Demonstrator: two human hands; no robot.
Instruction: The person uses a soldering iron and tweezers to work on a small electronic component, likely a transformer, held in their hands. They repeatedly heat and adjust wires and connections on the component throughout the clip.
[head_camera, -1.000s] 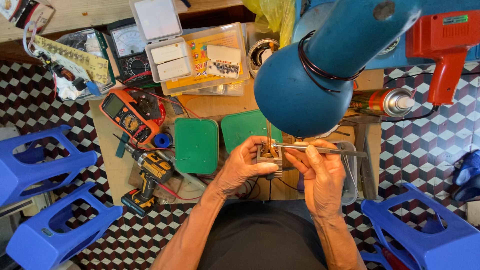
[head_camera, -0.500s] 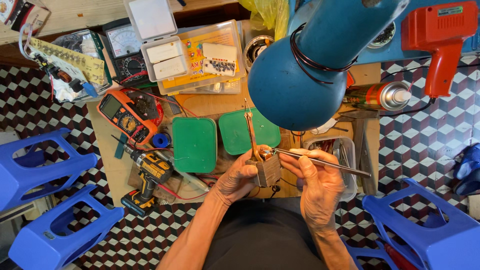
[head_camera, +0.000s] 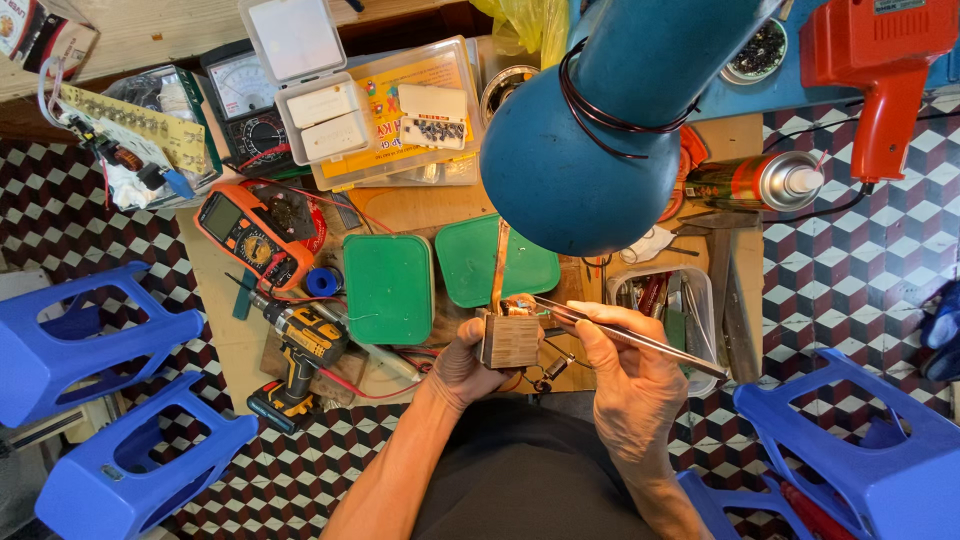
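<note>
Your bench (head_camera: 410, 215) is crowded right up to its edges. Its near edge runs just in front of your body, and both your hands work over that edge rather than deep on the surface. To either side, blue plastic stools (head_camera: 90, 340) stand close to the bench corners over the checkered floor (head_camera: 860, 270), so the side room is tight. Above and ahead, the big blue lamp head (head_camera: 590, 150) hangs over the middle of the bench and hides what lies under it. The only freer space is the small pocket between the lamp and your chest.

Your left hand (head_camera: 470, 365) is closed around a small transformer (head_camera: 511, 340), a block with a striped laminated core, held upright just off the near edge. A thin copper-coloured strip (head_camera: 499, 265) rises from its top toward the lamp. Your right hand (head_camera: 630, 385) is closed on a slim metal tool (head_camera: 625, 335) that looks like tweezers. Its tip touches the top of the transformer, and its tail points out to your right, over a clear tray of tools (head_camera: 690, 295).

Just beyond the transformer lie two green lids (head_camera: 388, 290), near but not touching it. A yellow cordless drill (head_camera: 300, 350) lies to the left of your left hand, with an orange multimeter (head_camera: 250, 235) further back. A spray can (head_camera: 760, 182) and a red soldering gun (head_camera: 880, 70) sit well apart at the far right.
</note>
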